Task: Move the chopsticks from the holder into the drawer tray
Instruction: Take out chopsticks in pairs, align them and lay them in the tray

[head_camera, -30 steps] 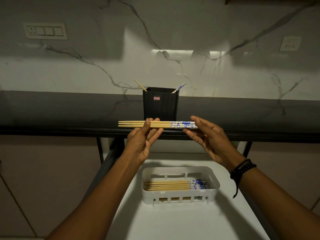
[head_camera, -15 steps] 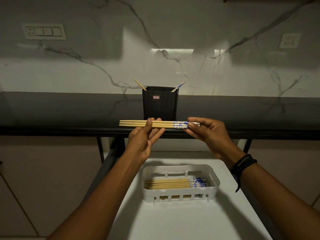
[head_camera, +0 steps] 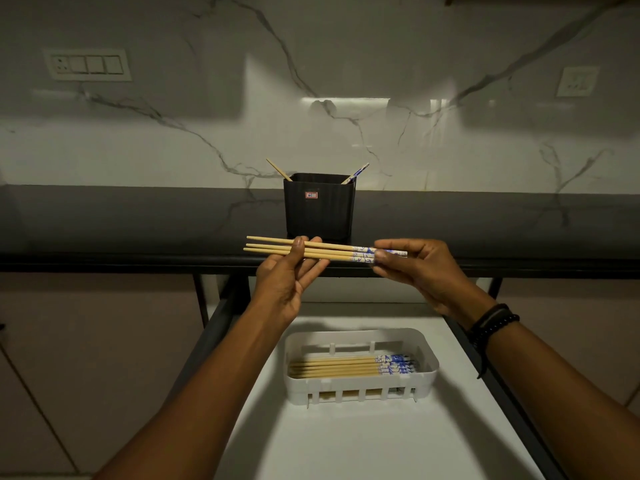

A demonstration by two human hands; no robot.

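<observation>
A small bundle of wooden chopsticks [head_camera: 339, 252] with blue-and-white patterned ends lies level in front of the black square holder [head_camera: 319, 207]. My left hand [head_camera: 289, 275] pinches the plain ends between thumb and fingers. My right hand [head_camera: 412, 265] pinches the patterned ends. Two more chopsticks [head_camera: 356, 173] lean out of the holder's top corners. Below, in the open white drawer [head_camera: 346, 441], a white slotted tray [head_camera: 360, 391] holds several chopsticks [head_camera: 339, 367] laid side by side, patterned ends to the right.
The holder stands on a dark countertop [head_camera: 138, 223] whose front edge runs just behind my hands. A marbled white wall with a switch panel [head_camera: 88, 65] and a socket [head_camera: 577, 81] rises behind. Dark drawer rails [head_camera: 485, 368] flank the drawer.
My right hand has closed its fingers onto the patterned ends. The bundle has fanned slightly at the plain ends and tilted a little. The left hand has stayed in place.
</observation>
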